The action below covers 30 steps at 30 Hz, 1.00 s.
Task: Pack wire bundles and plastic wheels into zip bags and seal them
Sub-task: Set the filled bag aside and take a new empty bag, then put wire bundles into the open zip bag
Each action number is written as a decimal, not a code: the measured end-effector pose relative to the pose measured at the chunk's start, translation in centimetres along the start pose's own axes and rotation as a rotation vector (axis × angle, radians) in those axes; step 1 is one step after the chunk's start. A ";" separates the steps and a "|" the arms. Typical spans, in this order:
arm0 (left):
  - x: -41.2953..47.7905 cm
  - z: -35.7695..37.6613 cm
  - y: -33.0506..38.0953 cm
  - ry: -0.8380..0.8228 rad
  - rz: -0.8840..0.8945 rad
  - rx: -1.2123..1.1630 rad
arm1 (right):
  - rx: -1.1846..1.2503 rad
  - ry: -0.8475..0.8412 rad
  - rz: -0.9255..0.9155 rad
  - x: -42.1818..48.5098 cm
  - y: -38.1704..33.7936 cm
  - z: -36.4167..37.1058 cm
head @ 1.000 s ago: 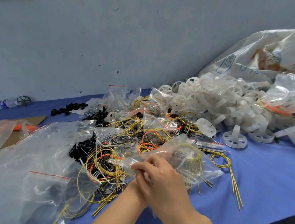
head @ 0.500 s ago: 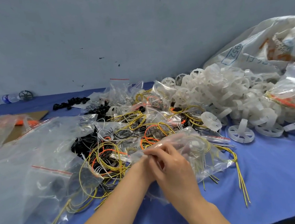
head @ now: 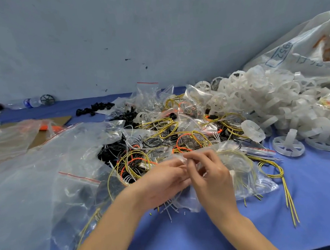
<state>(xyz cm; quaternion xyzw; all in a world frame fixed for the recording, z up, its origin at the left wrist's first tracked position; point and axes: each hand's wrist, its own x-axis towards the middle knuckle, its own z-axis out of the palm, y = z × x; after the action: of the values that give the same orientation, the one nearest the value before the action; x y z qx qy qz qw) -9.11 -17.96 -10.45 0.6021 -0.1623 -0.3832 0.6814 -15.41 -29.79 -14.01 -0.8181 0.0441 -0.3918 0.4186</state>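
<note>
A clear zip bag (head: pixel 240 164) with yellow wire coiled inside lies on the blue table in front of me. My left hand (head: pixel 162 182) and my right hand (head: pixel 209 172) meet at its top edge, and both pinch the bag's mouth between fingers and thumbs. Behind the bag spreads a tangle of loose yellow, orange and black wire bundles (head: pixel 161 141). A heap of translucent white plastic wheels (head: pixel 273 104) fills the right side, with single wheels (head: pixel 288 146) lying at its near edge. A loose yellow wire bundle (head: pixel 278 177) trails to the right of the bag.
Large clear zip bags (head: pixel 45 173) with red strips cover the left of the table. A white woven sack (head: pixel 302 51) rises at the far right. Small black parts (head: pixel 93 108), a water bottle (head: pixel 28 103) and cardboard (head: pixel 57 121) sit toward the back left, before a grey wall.
My hands have stayed on the bag's mouth, sliding a little to the right along it. The camera has tilted, so the whole scene sits slightly lower and further right.
</note>
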 end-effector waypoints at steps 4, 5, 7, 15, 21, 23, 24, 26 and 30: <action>-4.0 -4.7 1.8 0.133 0.109 0.552 | 0.031 -0.028 0.031 -0.2 0.5 0.8; -5.1 -5.6 2.5 0.132 0.135 0.799 | 0.044 -0.033 0.035 -0.2 0.6 0.8; -6.2 -7.6 2.9 0.188 0.157 1.301 | 0.068 -0.041 0.042 -0.1 0.8 0.8; -7.4 -9.0 0.1 0.316 0.504 1.852 | 0.077 -0.039 0.026 0.0 1.1 0.5; -7.7 -8.8 1.5 0.357 0.558 1.368 | 0.078 -0.039 0.020 0.1 0.8 0.3; -7.8 -8.6 2.5 0.412 0.572 1.280 | 0.085 -0.038 0.020 0.1 0.6 0.4; -7.8 -8.5 2.9 0.437 0.580 1.269 | 0.086 -0.039 0.022 0.1 0.6 0.4; -7.9 -8.5 3.3 0.409 0.555 1.310 | 0.088 -0.043 0.028 0.1 0.5 0.5; -7.3 -8.5 1.4 0.185 0.455 1.684 | 0.115 -0.013 0.035 0.2 0.4 0.2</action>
<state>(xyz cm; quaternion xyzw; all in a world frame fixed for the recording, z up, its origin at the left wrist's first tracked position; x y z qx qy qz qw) -7.63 -6.77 -9.23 0.8867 -0.4513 0.0596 0.0809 -15.04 -30.00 -14.31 -0.7945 0.0331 -0.3809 0.4718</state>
